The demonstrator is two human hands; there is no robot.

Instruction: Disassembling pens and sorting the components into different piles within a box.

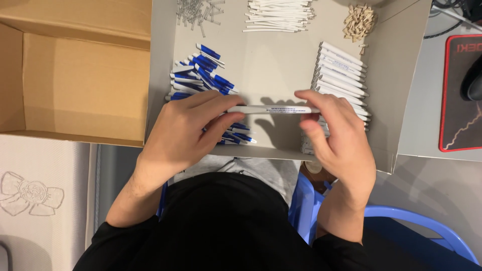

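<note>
My left hand (188, 128) and my right hand (334, 133) together hold one white pen (273, 109) level between them, each pinching one end above a grey cardboard tray (271, 65). Under my left hand lies a heap of blue-and-white pen parts (203, 73). Beside my right hand is a stack of white pen barrels (341, 70). At the tray's far edge lie small metal springs (198, 11), thin white refill tubes (278, 15) and a cluster of small beige pieces (359, 22).
An open brown cardboard box (75, 75) stands to the left of the tray. A black mat with a red border (459, 95) lies at the right with a dark object on it. A blue plastic chair (401, 221) is below me.
</note>
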